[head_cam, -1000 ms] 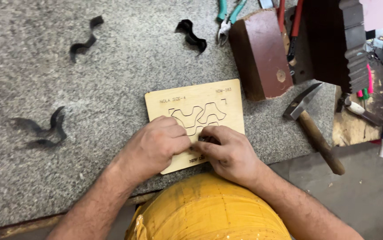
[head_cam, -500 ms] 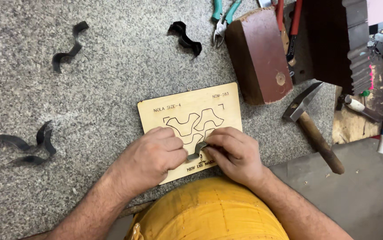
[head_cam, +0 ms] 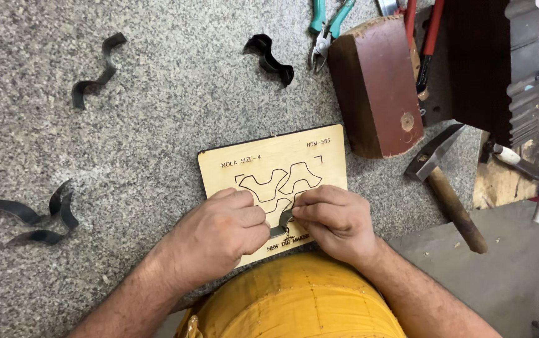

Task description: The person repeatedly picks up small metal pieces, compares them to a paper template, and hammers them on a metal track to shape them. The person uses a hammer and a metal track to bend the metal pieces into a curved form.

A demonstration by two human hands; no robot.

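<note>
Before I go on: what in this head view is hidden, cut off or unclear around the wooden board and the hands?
- Head view: the lower part of the cut pattern on the wooden board is covered by the left hand and right hand.
- The bent metal strip shows only between the fingers; its full shape is hidden.
- The pliers are cut off by the top edge.
- The hammer head's far side lies in shadow.

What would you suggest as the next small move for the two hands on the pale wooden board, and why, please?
Probably press the bent dark metal strip down into the wavy slot: both the left hand and right hand pinch it at the pale wooden board, and it appears to stand proud of the surface.
</note>
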